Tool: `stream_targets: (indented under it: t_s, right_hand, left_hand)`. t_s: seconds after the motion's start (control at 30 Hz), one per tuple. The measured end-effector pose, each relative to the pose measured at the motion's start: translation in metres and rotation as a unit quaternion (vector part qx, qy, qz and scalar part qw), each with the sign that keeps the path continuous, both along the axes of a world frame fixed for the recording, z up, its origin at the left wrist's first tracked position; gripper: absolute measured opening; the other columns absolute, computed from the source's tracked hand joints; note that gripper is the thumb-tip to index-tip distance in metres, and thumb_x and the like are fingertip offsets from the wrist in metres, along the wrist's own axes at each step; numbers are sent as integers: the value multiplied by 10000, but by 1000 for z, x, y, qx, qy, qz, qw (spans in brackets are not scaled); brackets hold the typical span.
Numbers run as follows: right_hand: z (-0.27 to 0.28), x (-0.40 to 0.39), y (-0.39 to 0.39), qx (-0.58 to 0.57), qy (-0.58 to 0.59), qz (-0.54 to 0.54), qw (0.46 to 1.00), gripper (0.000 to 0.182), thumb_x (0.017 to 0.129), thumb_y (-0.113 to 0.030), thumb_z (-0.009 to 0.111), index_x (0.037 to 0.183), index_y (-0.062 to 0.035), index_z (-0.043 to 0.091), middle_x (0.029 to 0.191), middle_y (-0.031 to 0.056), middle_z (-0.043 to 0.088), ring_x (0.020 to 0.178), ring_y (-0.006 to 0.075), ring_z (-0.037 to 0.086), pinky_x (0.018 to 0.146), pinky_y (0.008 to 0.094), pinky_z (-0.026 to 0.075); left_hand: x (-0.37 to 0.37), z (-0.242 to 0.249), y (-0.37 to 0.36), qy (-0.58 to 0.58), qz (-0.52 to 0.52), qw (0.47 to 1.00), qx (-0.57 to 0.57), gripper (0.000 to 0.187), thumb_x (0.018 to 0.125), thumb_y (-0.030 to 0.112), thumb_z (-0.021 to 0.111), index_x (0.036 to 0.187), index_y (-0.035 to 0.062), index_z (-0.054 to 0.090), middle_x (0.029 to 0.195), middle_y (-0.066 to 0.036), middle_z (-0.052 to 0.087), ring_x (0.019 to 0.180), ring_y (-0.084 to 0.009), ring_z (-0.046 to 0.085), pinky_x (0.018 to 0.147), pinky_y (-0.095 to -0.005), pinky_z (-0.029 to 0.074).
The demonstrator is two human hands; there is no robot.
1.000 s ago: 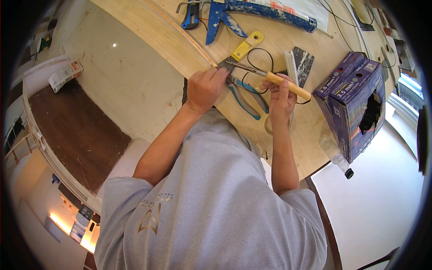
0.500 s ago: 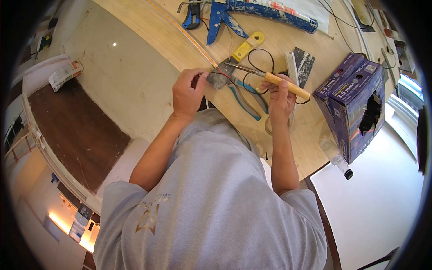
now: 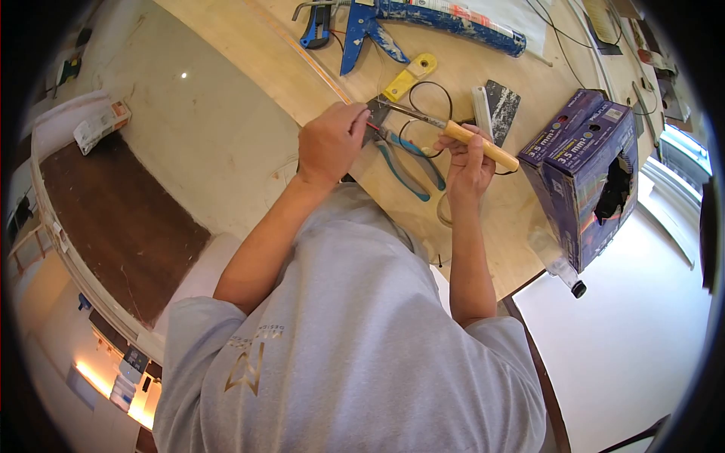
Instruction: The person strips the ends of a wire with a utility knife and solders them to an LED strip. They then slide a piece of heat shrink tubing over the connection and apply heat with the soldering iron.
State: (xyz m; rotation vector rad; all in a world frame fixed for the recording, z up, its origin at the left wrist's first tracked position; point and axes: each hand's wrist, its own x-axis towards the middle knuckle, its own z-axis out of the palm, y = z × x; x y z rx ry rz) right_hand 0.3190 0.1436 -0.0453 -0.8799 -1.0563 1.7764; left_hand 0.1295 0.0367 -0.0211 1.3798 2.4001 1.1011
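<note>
My right hand [image 3: 468, 167] is closed round the wooden handle of a soldering iron [image 3: 483, 146], whose metal shaft points left. My left hand [image 3: 330, 143] is closed in a pinch near the end of a thin LED strip [image 3: 317, 69] and a short red wire; what its fingertips hold is too small to make out. Beneath the iron's tip lies a dark blade with a yellow handle [image 3: 411, 77]. Pliers with teal-grey handles [image 3: 408, 172] rest on the wooden table [image 3: 479, 249] between my hands.
A blue caulking gun [image 3: 453, 23] and a blue cutter [image 3: 317, 27] lie at the table's far side. A putty knife [image 3: 500, 113], two purple boxes [image 3: 581, 162] and a clear bottle [image 3: 564, 273] are on the right. A black cable [image 3: 451, 94] loops behind the iron.
My left hand has moved up and right, toward the strip's end and the red wire, and now covers part of them. The right hand still grips the iron, nearly unmoved.
</note>
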Motion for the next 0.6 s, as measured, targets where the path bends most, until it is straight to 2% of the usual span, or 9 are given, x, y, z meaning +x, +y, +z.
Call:
stream_targets:
  t_s: [0.1, 0.2, 0.3, 0.5, 0.53, 0.6]
  right_hand:
    - [5, 2, 0, 0, -14, -6, 1000, 273, 995, -202, 464, 1116, 37, 518, 907, 185, 649, 734, 231, 646, 684, 356, 545]
    - [7, 6, -1, -7, -21, -20, 1000, 281, 996, -216, 463, 1111, 35, 518, 906, 180, 647, 738, 230, 645, 682, 358, 544]
    - [8, 10, -1, -9, -8, -25, 1000, 281, 1000, -223, 458, 1104, 30, 521, 912, 175, 645, 749, 228, 644, 681, 358, 544]
    - [3, 12, 0, -33, -16, -3, 999, 262, 1005, -208, 459, 1108, 22, 530, 927, 158, 649, 764, 218, 646, 687, 355, 546]
    - [4, 10, -1, -43, -23, 5, 999, 258, 1005, -203, 460, 1108, 22, 533, 926, 156, 650, 765, 216, 646, 688, 353, 547]
    - [8, 4, -5, -66, -36, 20, 997, 251, 1005, -194, 462, 1107, 22, 538, 923, 151, 652, 765, 213, 647, 692, 349, 549]
  left_hand:
    - [-10, 0, -4, -92, 54, 994, -4, 93, 842, 84, 672, 915, 27, 683, 721, -89, 598, 594, -182, 575, 571, -291, 469]
    - [-25, 1, -13, -104, 80, 991, -11, 95, 853, 69, 654, 927, 14, 677, 757, -80, 598, 631, -138, 567, 590, -268, 462]
    - [-48, -2, -16, -81, 119, 989, 20, 105, 832, 50, 651, 930, 13, 659, 763, -105, 587, 632, -204, 575, 600, -308, 473]
    - [-110, -13, -2, -4, 148, 988, 55, 137, 858, 113, 640, 942, 11, 676, 806, -111, 617, 655, -190, 580, 634, -308, 478]
    - [-112, -12, 1, -41, 172, 983, 52, 167, 862, 142, 639, 957, 13, 685, 857, -107, 644, 678, -176, 591, 650, -303, 481]
    - [-115, -18, 0, -69, 197, 976, 57, 176, 867, 148, 637, 959, 5, 684, 841, -91, 650, 682, -150, 591, 645, -288, 477]
